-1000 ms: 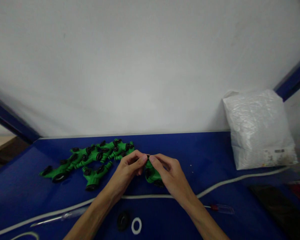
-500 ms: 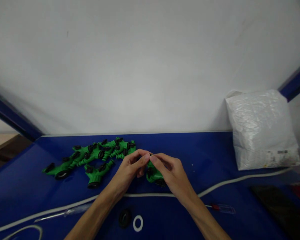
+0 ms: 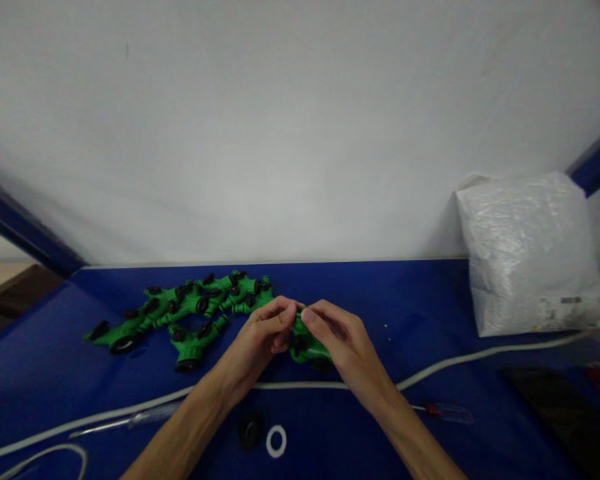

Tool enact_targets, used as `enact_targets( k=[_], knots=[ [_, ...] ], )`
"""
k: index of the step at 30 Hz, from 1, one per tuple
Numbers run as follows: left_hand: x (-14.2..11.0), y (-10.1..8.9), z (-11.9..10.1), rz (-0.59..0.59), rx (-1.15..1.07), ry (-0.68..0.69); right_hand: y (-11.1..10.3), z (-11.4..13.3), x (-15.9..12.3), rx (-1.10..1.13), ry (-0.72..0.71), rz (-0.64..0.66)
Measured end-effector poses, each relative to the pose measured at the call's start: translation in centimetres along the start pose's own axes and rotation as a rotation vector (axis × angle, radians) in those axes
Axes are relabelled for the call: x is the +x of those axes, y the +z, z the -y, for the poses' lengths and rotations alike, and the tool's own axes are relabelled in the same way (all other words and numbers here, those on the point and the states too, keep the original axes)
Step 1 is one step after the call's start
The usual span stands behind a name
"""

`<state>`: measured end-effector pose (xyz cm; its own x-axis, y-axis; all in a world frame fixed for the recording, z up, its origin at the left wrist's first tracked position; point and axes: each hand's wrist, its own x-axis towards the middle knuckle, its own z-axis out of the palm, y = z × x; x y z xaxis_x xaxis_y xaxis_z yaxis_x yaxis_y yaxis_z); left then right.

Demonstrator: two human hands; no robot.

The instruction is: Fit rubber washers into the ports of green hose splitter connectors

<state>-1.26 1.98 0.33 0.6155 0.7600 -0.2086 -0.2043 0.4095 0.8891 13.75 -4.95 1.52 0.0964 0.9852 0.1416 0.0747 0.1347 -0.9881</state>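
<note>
A green Y-shaped hose splitter (image 3: 307, 348) with black valve parts is held between my hands above the blue table. My right hand (image 3: 344, 337) is closed round its right side, thumb near the upper end. At that same end, the fingers and thumb of my left hand (image 3: 263, 328) pinch together; whether a small part lies between them is hidden. Nearer to me lie a black ring-shaped cap (image 3: 251, 431) and a flat white ring (image 3: 276, 441). To the left, one more green splitter (image 3: 193, 343) lies in front of a cluster of several others (image 3: 180, 307).
A white cable (image 3: 450, 364) crosses the table (image 3: 380, 287) under my forearms. One screwdriver (image 3: 447, 413) with a clear-and-red handle lies at right; another clear-handled one (image 3: 145, 416) is at left. A white plastic-wrapped package (image 3: 533, 257) stands at the back right against the wall.
More of the splitter's upper end shows between my thumbs, which have moved slightly apart. The view has shifted a little; the things on the table lie as before.
</note>
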Motion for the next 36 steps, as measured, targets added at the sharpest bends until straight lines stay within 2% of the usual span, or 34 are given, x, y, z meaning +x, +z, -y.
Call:
enact_targets(
  k=[3,8,12,19,25,36],
  knots=[
    [0.0,0.1,0.0,-0.020,0.014,0.020,0.1,-0.1,0.0,0.049,0.023,0.004],
    [0.1,0.0,0.0,-0.011,0.020,0.053,0.4,-0.7,0.0,0.236,0.147,0.064],
    [0.2,-0.2,0.0,0.006,0.034,0.075,0.3,-0.7,0.0,0.215,0.159,0.043],
    [-0.3,-0.1,-0.3,0.028,0.038,0.102,-0.3,0.2,0.0,-0.011,-0.063,0.034],
    [-0.1,0.0,-0.3,0.037,0.023,0.094,-0.5,0.6,-0.4,-0.107,-0.126,0.048],
    [-0.3,0.2,-0.1,0.044,0.038,0.102,-0.5,0.3,-0.4,-0.097,-0.156,0.075]
  ],
)
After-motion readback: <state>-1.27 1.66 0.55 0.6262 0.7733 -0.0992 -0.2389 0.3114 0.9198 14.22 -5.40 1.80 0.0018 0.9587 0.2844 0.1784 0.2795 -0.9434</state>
